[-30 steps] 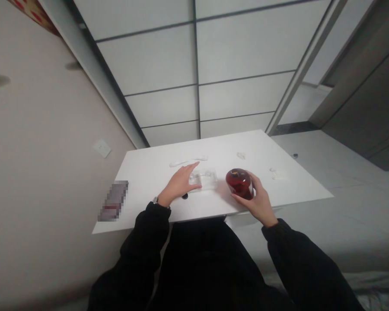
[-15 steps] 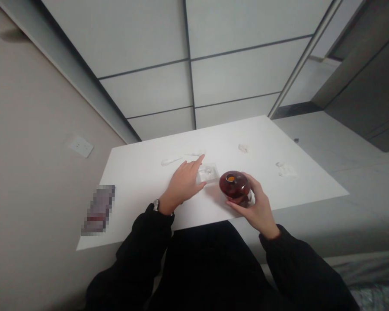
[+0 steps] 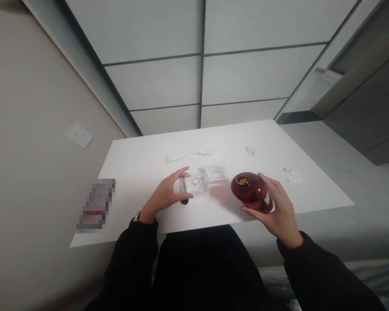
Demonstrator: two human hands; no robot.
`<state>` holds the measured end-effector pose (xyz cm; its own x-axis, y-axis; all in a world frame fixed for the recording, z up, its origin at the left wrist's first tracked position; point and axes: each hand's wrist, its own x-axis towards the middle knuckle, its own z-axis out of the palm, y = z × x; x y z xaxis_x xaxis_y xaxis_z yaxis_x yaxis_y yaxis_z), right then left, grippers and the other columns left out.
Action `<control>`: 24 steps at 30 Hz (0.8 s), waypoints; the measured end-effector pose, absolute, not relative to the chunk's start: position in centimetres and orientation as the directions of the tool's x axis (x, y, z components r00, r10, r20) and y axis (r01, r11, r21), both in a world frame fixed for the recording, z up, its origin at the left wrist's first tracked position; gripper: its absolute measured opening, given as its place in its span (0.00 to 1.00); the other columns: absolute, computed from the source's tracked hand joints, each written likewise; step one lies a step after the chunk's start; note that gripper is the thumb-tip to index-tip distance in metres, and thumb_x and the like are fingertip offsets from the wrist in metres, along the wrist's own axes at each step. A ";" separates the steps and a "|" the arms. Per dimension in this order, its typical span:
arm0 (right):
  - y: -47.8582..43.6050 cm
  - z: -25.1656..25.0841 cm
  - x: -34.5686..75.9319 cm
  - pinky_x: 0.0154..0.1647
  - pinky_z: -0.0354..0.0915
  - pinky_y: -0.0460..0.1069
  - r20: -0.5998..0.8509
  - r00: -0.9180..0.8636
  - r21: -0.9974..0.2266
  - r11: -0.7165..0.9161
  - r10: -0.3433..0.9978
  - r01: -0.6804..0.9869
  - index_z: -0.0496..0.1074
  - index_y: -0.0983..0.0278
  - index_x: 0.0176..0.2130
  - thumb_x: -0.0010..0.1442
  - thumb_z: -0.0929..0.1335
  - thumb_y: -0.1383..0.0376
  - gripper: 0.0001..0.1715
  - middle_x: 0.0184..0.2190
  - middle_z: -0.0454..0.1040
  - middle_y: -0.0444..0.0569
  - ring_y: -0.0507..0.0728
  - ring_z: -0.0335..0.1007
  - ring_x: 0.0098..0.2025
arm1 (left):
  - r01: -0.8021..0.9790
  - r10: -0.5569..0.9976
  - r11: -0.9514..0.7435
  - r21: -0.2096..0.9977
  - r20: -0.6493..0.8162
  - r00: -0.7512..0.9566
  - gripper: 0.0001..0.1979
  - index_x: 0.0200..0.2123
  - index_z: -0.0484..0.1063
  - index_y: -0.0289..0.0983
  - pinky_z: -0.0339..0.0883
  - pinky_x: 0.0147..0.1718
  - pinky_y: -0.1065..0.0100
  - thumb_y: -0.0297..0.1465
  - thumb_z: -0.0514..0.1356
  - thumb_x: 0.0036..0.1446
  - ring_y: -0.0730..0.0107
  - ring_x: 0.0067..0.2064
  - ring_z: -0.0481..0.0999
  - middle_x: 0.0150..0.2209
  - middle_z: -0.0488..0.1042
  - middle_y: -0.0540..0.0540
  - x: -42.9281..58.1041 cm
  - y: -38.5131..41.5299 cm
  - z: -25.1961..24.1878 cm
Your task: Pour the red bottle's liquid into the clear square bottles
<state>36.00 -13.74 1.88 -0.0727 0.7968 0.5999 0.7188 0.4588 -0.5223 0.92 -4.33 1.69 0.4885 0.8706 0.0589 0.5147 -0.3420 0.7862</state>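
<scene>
Red bottle [image 3: 252,193] is tilted over the table's near R part, mouth leaning L; can't tell if its base touches. Glossy, see-through deep red, rounded shoulders, round opening w/ dark rim, orangey inside; bit of white label shows by the palm. R hand [image 3: 278,209] grips it from the R side, thumb in front, fingers behind. Small round black piece [image 3: 184,201] lies just under the L thumb. L hand [image 3: 165,192] is curved in a wide C around the L end of a clear square piece [image 3: 196,185] w/ a small round detail mid-top; can't tell if fingertips press it. Just beyond, to its R, a 2nd clear piece [image 3: 216,174], similar. Further back: white scrap [image 3: 291,176] at far R, then two thin white strips [image 3: 177,159] and a crumpled wad [image 3: 250,151], all on the white table [image 3: 142,168]. Bkgd: pale panels [image 3: 162,82] w/ dark strips.
</scene>
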 end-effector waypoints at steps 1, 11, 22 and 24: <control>-13.8 2.0 36.0 0.58 0.77 0.65 0.607 -0.086 -0.503 0.465 0.790 0.728 0.59 0.53 0.75 0.60 0.79 0.48 0.52 0.60 0.75 0.58 0.70 0.77 0.58 | 0.502 0.868 -0.352 0.790 0.075 0.491 0.45 0.72 0.60 0.43 0.64 0.69 0.46 0.45 0.73 0.57 0.49 0.65 0.76 0.62 0.77 0.39 1.2 -4.5 1.6; -13.5 3.6 34.7 0.55 0.80 0.64 0.618 -0.225 -0.419 0.558 0.753 0.716 0.61 0.54 0.74 0.60 0.81 0.58 0.51 0.60 0.76 0.59 0.69 0.78 0.59 | 0.470 0.789 -0.478 0.741 0.128 0.601 0.44 0.70 0.66 0.45 0.68 0.66 0.44 0.52 0.74 0.55 0.45 0.64 0.75 0.64 0.76 0.38 2.2 -5.4 1.4; -11.1 5.3 34.6 0.44 0.78 0.62 0.597 -0.492 -0.097 0.666 0.633 0.740 0.58 0.60 0.76 0.61 0.79 0.64 0.53 0.56 0.78 0.67 0.71 0.80 0.52 | 0.525 0.865 -0.497 0.691 0.441 0.239 0.07 0.47 0.71 0.41 0.73 0.52 0.58 0.36 0.62 0.71 0.60 0.48 0.79 0.45 0.78 0.45 1.8 -5.6 1.4; -10.8 5.7 34.5 0.45 0.77 0.61 0.587 -0.520 -0.064 0.676 0.620 0.734 0.57 0.61 0.76 0.62 0.79 0.64 0.52 0.55 0.79 0.66 0.71 0.80 0.52 | 0.554 0.872 -0.464 0.691 0.464 0.152 0.08 0.37 0.66 0.41 0.71 0.42 0.64 0.30 0.64 0.67 0.66 0.38 0.75 0.36 0.73 0.51 1.9 -5.6 1.6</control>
<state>34.53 -10.80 5.71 -0.5202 0.6200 0.5874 0.7341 0.6761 -0.0636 1.92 -5.58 1.58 0.1519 0.8725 0.4644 0.5538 -0.4643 0.6912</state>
